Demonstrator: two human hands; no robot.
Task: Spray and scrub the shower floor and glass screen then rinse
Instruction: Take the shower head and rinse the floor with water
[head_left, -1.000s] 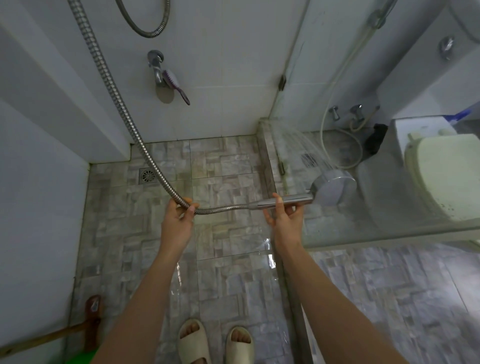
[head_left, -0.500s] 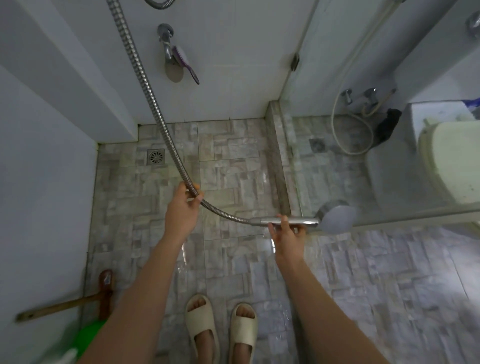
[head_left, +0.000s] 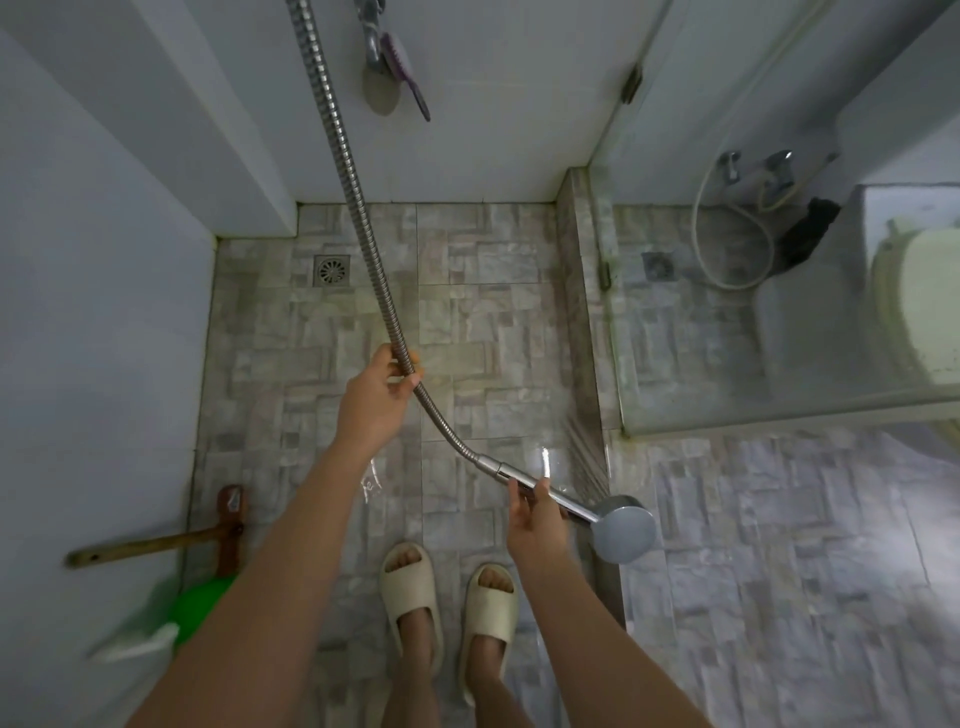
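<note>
The square metal floor drain (head_left: 332, 270) lies at 11 o'clock from the two cream rubber slippers (head_left: 450, 597). The clear glass shower screen (head_left: 779, 291) stands at 2 o'clock. The long brown wooden-handled brush (head_left: 156, 540) lies at 9 o'clock, on the stone-patterned tile floor (head_left: 493, 312).

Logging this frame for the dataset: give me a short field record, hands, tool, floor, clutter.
left hand: closed around the metal hose, mid-length
right hand: gripping the shower head by its handle
shower head: low, near the glass screen edge; water flow cannot be told
floor: stone-pattern tile, wet sheen near the hands
drain: far left corner, uncovered
brush: hanging at the wall tap
left edge: wooden-handled tool, green object
feet: in slippers, on the shower floor
</note>
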